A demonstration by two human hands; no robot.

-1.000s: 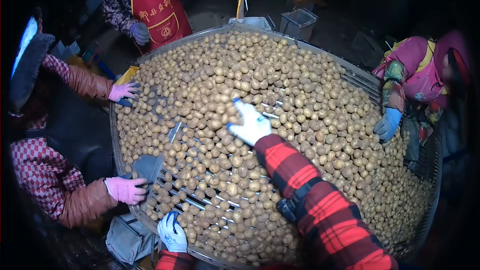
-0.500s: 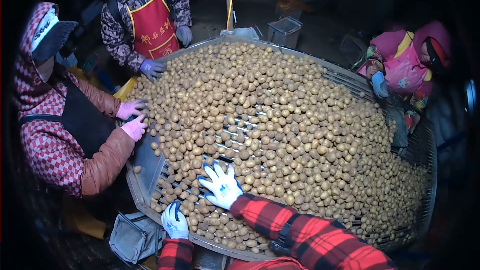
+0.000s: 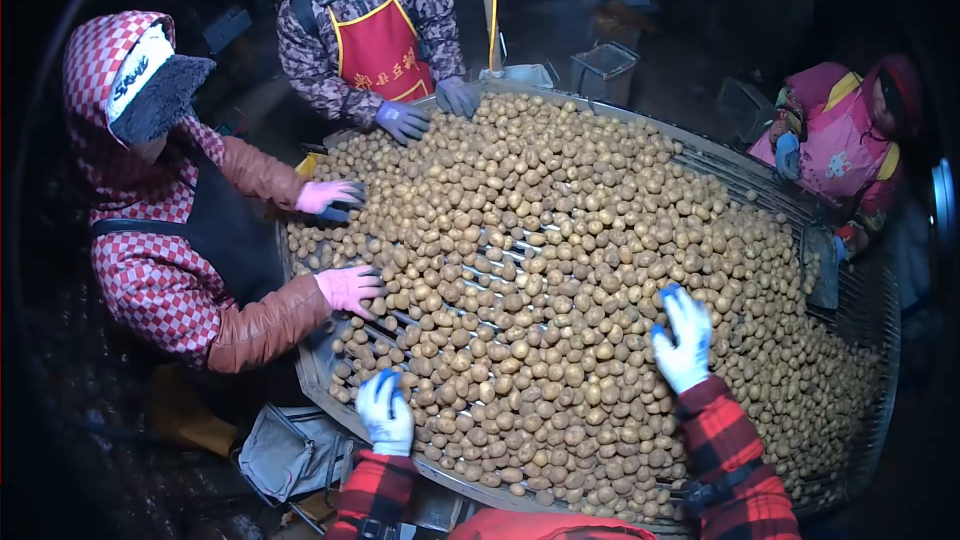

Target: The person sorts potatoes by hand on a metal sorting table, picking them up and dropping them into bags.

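Observation:
Many small round potatoes (image 3: 560,340) cover a slatted metal sorting table. My left hand (image 3: 386,412), in a white glove with blue fingertips, is over potatoes at the table's near left edge; its fingers are partly curled, and whether they hold anything is hidden. Farther right, my right hand (image 3: 685,338) in a matching glove has its fingers apart over the potatoes, with nothing visible in it. Bare slats (image 3: 510,252) show between potatoes near the middle.
A person in a checked hood (image 3: 150,290) works at the left with pink gloves. Another in a red apron (image 3: 382,45) stands at the back, and a third in pink (image 3: 835,135) at the right. A grey basket (image 3: 290,455) sits below the near left edge.
My right hand has moved right across the potatoes. The left person's hands have spread apart, and both hands of the person at the back now rest at the potatoes' edge. The view has shifted.

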